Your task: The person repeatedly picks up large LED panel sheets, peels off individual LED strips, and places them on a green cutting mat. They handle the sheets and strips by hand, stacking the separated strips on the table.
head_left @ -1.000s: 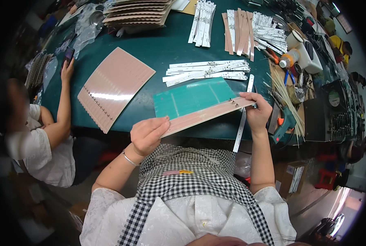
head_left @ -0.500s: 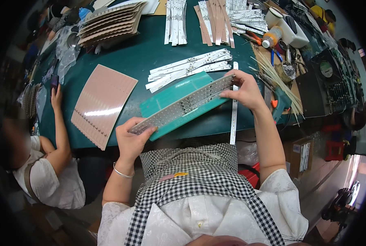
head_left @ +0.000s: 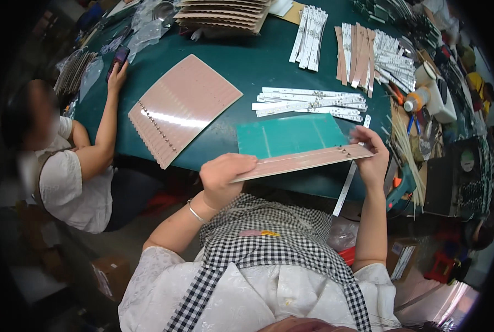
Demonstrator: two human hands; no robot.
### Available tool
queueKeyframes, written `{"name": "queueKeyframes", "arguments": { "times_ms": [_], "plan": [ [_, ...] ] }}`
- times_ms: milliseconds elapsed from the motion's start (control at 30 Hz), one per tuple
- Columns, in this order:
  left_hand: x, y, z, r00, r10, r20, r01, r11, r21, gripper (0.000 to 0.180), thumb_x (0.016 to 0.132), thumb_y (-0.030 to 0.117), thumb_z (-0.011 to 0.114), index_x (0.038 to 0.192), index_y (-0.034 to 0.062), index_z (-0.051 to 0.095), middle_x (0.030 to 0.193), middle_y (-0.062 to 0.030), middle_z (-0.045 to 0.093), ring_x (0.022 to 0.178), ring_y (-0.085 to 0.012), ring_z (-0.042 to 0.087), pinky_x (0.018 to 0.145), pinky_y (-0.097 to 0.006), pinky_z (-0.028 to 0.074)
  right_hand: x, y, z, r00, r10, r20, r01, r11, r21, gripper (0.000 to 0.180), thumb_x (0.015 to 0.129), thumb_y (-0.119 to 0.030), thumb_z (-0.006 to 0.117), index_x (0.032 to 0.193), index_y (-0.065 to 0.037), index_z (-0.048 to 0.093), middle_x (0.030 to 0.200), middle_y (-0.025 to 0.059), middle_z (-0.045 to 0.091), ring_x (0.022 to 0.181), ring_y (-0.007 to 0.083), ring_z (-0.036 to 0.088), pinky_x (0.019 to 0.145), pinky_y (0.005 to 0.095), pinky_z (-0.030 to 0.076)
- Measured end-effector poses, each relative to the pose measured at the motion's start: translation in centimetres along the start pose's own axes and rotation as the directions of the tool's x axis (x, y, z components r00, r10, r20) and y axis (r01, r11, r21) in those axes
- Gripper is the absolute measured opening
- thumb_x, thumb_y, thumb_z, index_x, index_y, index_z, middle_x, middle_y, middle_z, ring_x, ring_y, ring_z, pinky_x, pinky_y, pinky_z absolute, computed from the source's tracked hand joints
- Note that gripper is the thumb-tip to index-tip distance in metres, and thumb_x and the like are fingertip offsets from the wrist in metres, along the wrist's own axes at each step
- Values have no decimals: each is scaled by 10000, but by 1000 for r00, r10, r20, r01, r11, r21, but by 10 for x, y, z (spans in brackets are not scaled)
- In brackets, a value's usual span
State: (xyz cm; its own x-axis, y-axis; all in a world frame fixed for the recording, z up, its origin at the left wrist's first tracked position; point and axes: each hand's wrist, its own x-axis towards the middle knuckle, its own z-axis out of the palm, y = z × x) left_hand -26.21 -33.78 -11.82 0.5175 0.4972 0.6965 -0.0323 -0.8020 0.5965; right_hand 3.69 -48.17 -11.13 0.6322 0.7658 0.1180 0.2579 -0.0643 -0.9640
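Thin, flat, straight-edged pinkish board (head_left: 305, 162)

Even light lay over the green table (head_left: 260, 69) as I watched, with white glare streaking the pinkish panel (head_left: 186, 109). The fingertips of the right hand (head_left: 376, 161) looked blurred. Toward the rim, edges bent and faded into black, save a washed-out bright patch (head_left: 457, 300) at lower right.

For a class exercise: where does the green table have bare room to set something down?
Between the stacked panels, flat pink panel and middle white strips; also between that panel and the co-worker's forearm. Crowded: the right side, with bottle and glue gun.
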Motion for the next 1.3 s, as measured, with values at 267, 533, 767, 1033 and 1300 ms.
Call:
{"name": "queueKeyframes", "arguments": {
  "times_ms": [267,533,767,1033,1300],
  "plan": [
    [21,-10,-40,657,-702,-276,447,657,-606,209,760,-124,656,949,-47,614,948,-118,669,838,-189,660,785,-296,537,36,3,-26,987,157,37,-160,982,105,154,732,42,693,883,26,662,760,49,642,653,111,591,607,222,471],
    [17,0,-47,620,-782,63,627,446,-638,317,704,-14,767,970,-16,596,907,-80,658,799,-130,628,757,-257,511,115,24,-27,997,-76,-7,58,821,-569,170,750,-78,721,902,-8,689,796,70,659,716,180,600,653,293,480],
    [10,7,-25,582,-764,278,776,421,-469,497,686,-10,762,1129,-51,541,1029,-125,630,922,-156,614,828,-276,501,44,-21,-22,950,215,227,-287,888,360,307,790,-125,711,1067,-7,645,958,82,664,871,165,609,763,280,487],
    [26,3,-10,619,-701,355,783,515,-349,628,696,32,761,1246,-35,465,1045,-140,611,952,-181,604,843,-298,493,22,-1,-23,963,181,201,-200,976,82,392,748,71,671,1126,-7,601,828,8,588,764,78,566,721,221,477],
    [12,2,-18,685,-688,240,719,692,-68,120,771,22,690,874,-32,663,816,-67,659,745,-91,609,663,-236,489,22,-22,-18,960,-98,262,173,944,-282,357,706,99,676,1039,-21,631,855,57,638,759,124,617,700,254,507]
  ]
}}
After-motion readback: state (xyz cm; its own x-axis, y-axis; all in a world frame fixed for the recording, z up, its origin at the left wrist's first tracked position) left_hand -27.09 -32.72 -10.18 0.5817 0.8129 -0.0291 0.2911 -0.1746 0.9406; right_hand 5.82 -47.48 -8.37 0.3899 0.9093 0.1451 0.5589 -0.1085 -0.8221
